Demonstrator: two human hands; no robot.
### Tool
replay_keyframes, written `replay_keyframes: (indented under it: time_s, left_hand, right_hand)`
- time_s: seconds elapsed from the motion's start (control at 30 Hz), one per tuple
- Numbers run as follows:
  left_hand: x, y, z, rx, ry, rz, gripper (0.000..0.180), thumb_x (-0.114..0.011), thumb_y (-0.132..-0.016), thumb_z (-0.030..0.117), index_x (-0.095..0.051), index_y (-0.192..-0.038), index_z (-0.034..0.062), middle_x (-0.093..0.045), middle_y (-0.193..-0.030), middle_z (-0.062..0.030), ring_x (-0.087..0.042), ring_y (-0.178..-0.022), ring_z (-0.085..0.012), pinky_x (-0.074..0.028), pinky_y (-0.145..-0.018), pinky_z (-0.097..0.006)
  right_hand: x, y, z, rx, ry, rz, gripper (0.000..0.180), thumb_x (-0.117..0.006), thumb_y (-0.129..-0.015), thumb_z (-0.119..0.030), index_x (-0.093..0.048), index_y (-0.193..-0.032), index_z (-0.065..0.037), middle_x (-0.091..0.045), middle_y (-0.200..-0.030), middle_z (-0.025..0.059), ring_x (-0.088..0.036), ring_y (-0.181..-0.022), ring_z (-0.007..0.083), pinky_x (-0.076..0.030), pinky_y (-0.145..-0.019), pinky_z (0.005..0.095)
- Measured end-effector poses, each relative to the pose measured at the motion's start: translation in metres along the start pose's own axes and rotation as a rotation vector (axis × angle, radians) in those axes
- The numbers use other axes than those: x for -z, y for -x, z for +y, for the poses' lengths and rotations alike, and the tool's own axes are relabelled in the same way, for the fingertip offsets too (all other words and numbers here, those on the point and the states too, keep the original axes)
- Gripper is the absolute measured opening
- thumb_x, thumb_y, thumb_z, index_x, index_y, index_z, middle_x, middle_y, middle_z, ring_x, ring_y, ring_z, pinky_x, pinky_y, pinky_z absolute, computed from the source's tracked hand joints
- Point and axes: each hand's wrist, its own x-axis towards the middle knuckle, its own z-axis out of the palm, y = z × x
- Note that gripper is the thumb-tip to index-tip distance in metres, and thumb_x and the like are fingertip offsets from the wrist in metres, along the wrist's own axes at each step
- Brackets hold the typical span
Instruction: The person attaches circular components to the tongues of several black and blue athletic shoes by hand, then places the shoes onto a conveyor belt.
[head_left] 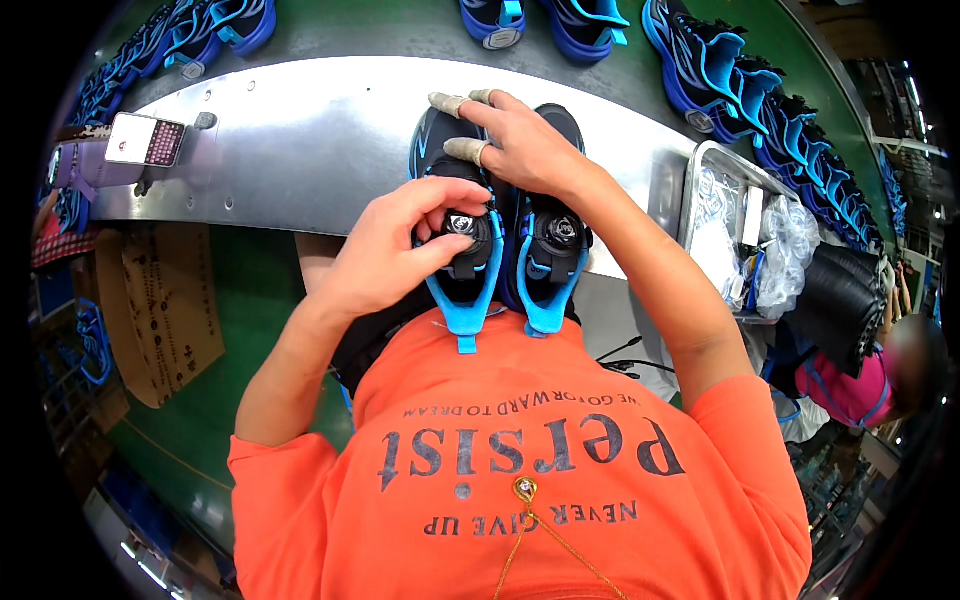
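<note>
Two black and blue sneakers stand side by side at the table's near edge, heels toward me, bright blue loops at their backs. On the left sneaker (433, 140), a round black lacing dial (459, 224) sits over the tongue. My left hand (390, 240) has its thumb and curled fingers closed about this dial. My right hand (530, 145) reaches across both toes, its fingers and thumb gripping the left sneaker's toe; pale finger covers sit on several fingertips. The right sneaker (545, 245) has a matching dial (562, 232) that neither hand touches.
A curved metal table (300, 130) lies before me. A phone (145, 140) rests at its left end. Rows of similar sneakers (735, 80) stand beyond it on a green surface. At right is a metal tray (700, 190) with clear plastic bags (785, 255); another person (850, 385) is beyond.
</note>
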Motion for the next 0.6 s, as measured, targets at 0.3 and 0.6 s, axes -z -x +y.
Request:
replay_keyframes:
  time_s: [0.3,0.6]
  left_hand:
    - [0.0,0.001,-0.01,0.039,0.12,0.027,0.043,-0.072,-0.08,0.005,-0.06,-0.122,0.0054,-0.06,-0.097,-0.004,-0.052,-0.083,-0.0136,-0.043,-0.077,-0.025]
    - [-0.006,-0.001,0.0,-0.007,-0.154,0.076,0.04,-0.074,-0.08,0.01,-0.064,-0.119,0.0058,-0.062,-0.104,-0.0066,-0.055,-0.094,-0.0179,-0.044,-0.081,-0.028]
  right_hand:
    - [0.0,0.001,0.0,0.015,-0.036,0.005,0.054,-0.068,-0.091,-0.032,-0.054,-0.142,-0.024,-0.056,-0.124,0.0269,-0.053,-0.119,0.0434,-0.044,-0.102,0.0464]
    - [-0.001,0.0,0.002,0.004,-0.012,0.011,0.053,-0.068,-0.091,-0.031,-0.055,-0.142,-0.024,-0.057,-0.123,0.0261,-0.054,-0.117,0.0424,-0.044,-0.101,0.0463]
